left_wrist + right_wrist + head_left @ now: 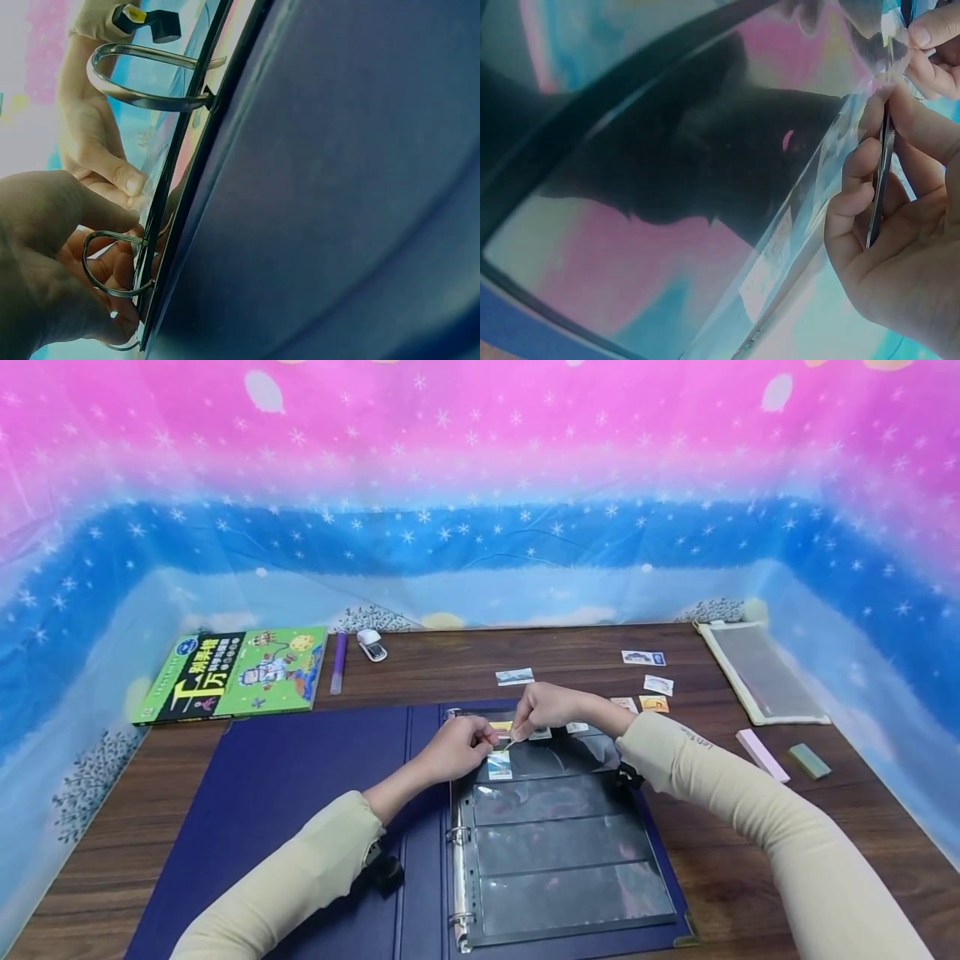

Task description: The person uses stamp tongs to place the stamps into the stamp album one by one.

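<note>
A navy ring binder lies spread out, a black page with clear pockets on its rings. Near the top of that page my right hand holds slim metal tweezers, their tip pointing down at a small blue-and-white stamp. Across from it, my left hand pinches the clear pocket film at the ring side, thumb and forefinger beside the stamp. In the left wrist view, the left fingers reach past a metal ring. More stamps show in the top row, partly behind the right hand.
Loose stamps, one yellow, lie beyond the binder to the right. A mesh zip pouch, a pink block and a green block are at the right. A green book, purple pen and small white device sit at the back left.
</note>
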Demonstrator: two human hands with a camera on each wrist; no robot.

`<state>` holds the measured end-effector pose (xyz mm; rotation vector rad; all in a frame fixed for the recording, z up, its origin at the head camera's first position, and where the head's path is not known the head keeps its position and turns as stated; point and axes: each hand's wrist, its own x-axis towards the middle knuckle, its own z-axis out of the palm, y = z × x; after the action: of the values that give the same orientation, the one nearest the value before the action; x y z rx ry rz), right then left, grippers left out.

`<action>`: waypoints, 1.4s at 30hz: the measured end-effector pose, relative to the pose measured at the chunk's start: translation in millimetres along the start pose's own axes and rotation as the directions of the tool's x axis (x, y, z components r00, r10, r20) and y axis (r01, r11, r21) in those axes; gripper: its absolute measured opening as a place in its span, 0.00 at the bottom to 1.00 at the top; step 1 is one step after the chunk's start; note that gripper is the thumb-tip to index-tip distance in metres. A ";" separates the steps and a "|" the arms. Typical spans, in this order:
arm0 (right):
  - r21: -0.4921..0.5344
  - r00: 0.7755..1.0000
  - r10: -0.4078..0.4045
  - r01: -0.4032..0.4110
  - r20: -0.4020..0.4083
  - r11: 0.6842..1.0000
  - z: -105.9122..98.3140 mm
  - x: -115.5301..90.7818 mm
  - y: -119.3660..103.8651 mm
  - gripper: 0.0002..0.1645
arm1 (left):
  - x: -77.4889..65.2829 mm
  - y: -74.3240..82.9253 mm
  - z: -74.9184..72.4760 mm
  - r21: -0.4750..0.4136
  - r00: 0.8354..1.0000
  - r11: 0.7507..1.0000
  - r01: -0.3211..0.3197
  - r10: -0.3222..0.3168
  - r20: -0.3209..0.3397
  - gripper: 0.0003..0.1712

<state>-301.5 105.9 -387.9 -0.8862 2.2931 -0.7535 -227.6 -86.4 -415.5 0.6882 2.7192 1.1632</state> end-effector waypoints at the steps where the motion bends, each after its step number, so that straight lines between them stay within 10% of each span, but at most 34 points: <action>1: 0.005 1.000 -0.006 0.006 0.003 1.000 0.1 -0.1 1.2 0.08 | 0.6 0.1 0.6 0.004 1.000 1.000 0.002 -0.002 -0.003 0.06; 11: -0.074 1.000 -0.006 0.006 -0.004 0.997 -21.8 -13.4 9.4 0.11 | 2.7 3.0 4.3 0.049 1.000 0.999 0.011 -0.011 -0.008 0.03; 24: -0.256 0.948 0.228 -0.282 -0.221 0.925 -93.1 -92.8 76.3 0.12 | -1.8 0.4 3.6 0.170 0.999 0.985 -0.003 0.010 -0.042 0.04; 42: -0.315 0.930 0.340 -0.366 -0.136 0.875 -110.9 -107.8 110.7 0.12 | -3.8 5.0 7.8 0.159 1.000 0.987 -0.004 0.008 -0.025 0.04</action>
<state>-353.5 285.7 -354.1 -0.5513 2.5992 -0.2406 -220.3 -80.0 -417.8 0.7056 2.8569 0.9702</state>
